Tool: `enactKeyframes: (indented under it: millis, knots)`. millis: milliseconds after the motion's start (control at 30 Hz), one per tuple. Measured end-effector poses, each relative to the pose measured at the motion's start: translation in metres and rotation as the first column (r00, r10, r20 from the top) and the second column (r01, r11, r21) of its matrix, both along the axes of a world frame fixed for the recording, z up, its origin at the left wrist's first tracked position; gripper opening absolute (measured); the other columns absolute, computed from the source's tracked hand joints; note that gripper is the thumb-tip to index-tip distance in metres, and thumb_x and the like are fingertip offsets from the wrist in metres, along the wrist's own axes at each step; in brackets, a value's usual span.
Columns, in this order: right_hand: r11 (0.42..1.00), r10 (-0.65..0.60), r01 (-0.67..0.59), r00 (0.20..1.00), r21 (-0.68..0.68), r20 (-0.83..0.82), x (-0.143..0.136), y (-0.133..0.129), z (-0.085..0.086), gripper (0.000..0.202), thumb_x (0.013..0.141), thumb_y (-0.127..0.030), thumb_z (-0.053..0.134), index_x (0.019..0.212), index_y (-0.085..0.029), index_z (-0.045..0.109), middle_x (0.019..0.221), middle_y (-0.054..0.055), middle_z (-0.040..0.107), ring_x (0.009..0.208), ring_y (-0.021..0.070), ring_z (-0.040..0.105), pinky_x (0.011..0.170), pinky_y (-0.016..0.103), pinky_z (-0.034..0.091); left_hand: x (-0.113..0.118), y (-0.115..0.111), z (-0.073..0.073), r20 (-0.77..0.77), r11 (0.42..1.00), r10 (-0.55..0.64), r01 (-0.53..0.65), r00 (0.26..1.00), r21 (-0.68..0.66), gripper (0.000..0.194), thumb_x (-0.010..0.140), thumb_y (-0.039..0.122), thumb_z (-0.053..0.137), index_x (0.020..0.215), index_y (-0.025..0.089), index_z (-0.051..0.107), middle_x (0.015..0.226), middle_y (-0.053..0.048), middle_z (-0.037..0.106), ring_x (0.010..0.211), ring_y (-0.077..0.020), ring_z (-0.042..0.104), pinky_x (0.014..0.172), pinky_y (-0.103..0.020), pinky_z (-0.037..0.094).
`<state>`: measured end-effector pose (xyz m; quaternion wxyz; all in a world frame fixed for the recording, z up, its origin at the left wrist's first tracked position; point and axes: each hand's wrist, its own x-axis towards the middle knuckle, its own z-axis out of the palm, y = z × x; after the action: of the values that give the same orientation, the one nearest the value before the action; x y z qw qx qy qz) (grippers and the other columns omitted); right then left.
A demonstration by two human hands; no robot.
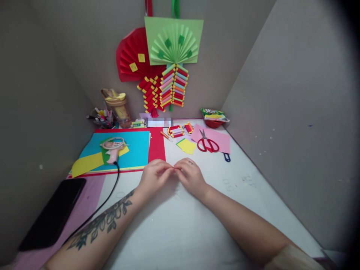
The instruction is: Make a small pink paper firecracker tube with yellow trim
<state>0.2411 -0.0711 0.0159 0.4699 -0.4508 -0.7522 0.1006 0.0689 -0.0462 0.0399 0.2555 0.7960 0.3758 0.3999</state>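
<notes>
My left hand point(156, 175) and my right hand point(191, 175) meet fingertip to fingertip above the white table point(174, 225). Both are pinched closed around something tiny, mostly hidden, with only a small reddish bit showing between the fingertips. Beyond them lie yellow paper squares point(186, 146), a brown-orange pen point(166, 136) and small red, pink and yellow paper rolls point(175, 131). Red-handled scissors point(207, 144) rest on pink paper point(223, 140) to the right.
A glue gun point(113, 152) with a black cable lies on blue paper point(136, 150) at left, over red sheets. A black phone point(53, 213) sits nearer. Behind are a pen holder point(102, 122), a bowl point(214, 123) and hanging paper fans point(176, 41). A blue clip-like object point(227, 157) is at right.
</notes>
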Motion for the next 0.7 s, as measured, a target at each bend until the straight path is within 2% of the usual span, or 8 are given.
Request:
enactKeyframes:
  millis: [67,167,233,333,400,500,600,700]
  knots:
    - [0.999,-0.017,0.017,1.0,-0.031,-0.008,0.0,-0.001,-0.001,0.011,0.08,-0.014,0.051,0.077,-0.022,0.059,0.076,0.003,0.063,0.077,0.0182,0.057,0.075,0.036,0.045,-0.002,0.001,0.002,0.001,1.0,0.0,0.0,1.0,0.009,0.015,0.081,0.025,0.056,0.075,0.02,0.069,0.076,-0.005,0.069,0.074,-0.0164,0.061,0.07,-0.028,0.047]
    - [0.993,-0.085,0.074,0.989,-0.087,-0.124,0.007,0.001,0.0,0.011,0.079,-0.015,0.052,0.073,-0.021,0.058,0.073,0.002,0.062,0.074,0.0174,0.057,0.072,0.033,0.045,-0.009,0.007,0.01,0.059,0.989,0.145,-0.147,0.988,0.016,0.018,0.081,0.027,0.055,0.071,0.019,0.067,0.073,-0.003,0.068,0.073,-0.016,0.061,0.07,-0.028,0.047]
    - [0.983,-0.15,0.122,0.963,-0.136,-0.222,0.01,0.002,0.003,0.01,0.078,-0.016,0.053,0.071,-0.021,0.058,0.072,0.002,0.06,0.072,0.0166,0.056,0.069,0.032,0.045,-0.011,0.01,0.013,0.115,0.975,0.216,-0.22,0.97,0.028,0.016,0.082,0.027,0.054,0.077,0.019,0.067,0.081,-0.004,0.068,0.081,-0.0166,0.062,0.077,-0.028,0.047]
    - [0.978,-0.165,0.118,0.942,-0.174,-0.292,0.005,0.002,0.006,0.01,0.078,-0.017,0.053,0.07,-0.02,0.057,0.071,0.001,0.059,0.071,0.0157,0.055,0.068,0.03,0.045,-0.006,0.009,0.008,0.122,0.987,0.151,-0.156,0.981,0.036,0.022,0.08,0.027,0.057,0.098,0.019,0.064,0.106,-0.006,0.065,0.102,-0.0192,0.057,0.088,-0.032,0.044]
    - [0.977,-0.153,0.096,0.936,-0.189,-0.317,0.001,0.002,0.006,0.01,0.078,-0.018,0.053,0.069,-0.02,0.057,0.07,0.001,0.058,0.07,0.0153,0.054,0.068,0.03,0.044,-0.001,0.008,0.002,0.101,0.993,0.113,-0.111,0.988,-0.025,0.019,0.078,0.029,0.059,0.094,0.019,0.065,0.101,-0.007,0.066,0.098,-0.0193,0.058,0.085,-0.031,0.045]
    - [0.957,-0.204,0.097,0.894,-0.273,-0.4,0.0,0.002,0.0,0.008,0.077,-0.022,0.055,0.07,-0.019,0.058,0.072,0.001,0.059,0.071,0.0149,0.054,0.068,0.029,0.044,0.002,0.009,-0.007,0.121,0.977,0.14,-0.117,0.983,-0.18,0.019,0.079,0.034,0.058,0.073,0.018,0.065,0.079,-0.004,0.067,0.08,-0.017,0.061,0.075,-0.029,0.047]
    - [0.922,-0.265,0.059,0.816,-0.382,-0.514,0.002,0.006,-0.009,0.01,0.076,-0.028,0.057,0.073,-0.019,0.059,0.071,0.001,0.059,0.068,0.0145,0.054,0.066,0.028,0.045,0.002,0.011,-0.013,0.181,0.938,0.182,-0.116,0.967,-0.326,0.022,0.077,0.038,0.059,0.073,0.017,0.065,0.078,-0.004,0.067,0.075,-0.0163,0.061,0.071,-0.027,0.047]
    - [0.907,-0.274,-0.007,0.749,-0.421,-0.604,0.003,0.01,-0.016,0.013,0.075,-0.031,0.059,0.074,-0.018,0.058,0.068,0.0,0.058,0.064,0.0138,0.053,0.062,0.027,0.045,0.003,0.012,-0.019,0.254,0.881,0.213,-0.073,0.944,-0.467,0.025,0.076,0.04,0.06,0.075,0.015,0.064,0.076,-0.004,0.068,0.069,-0.015,0.061,0.063,-0.024,0.046]
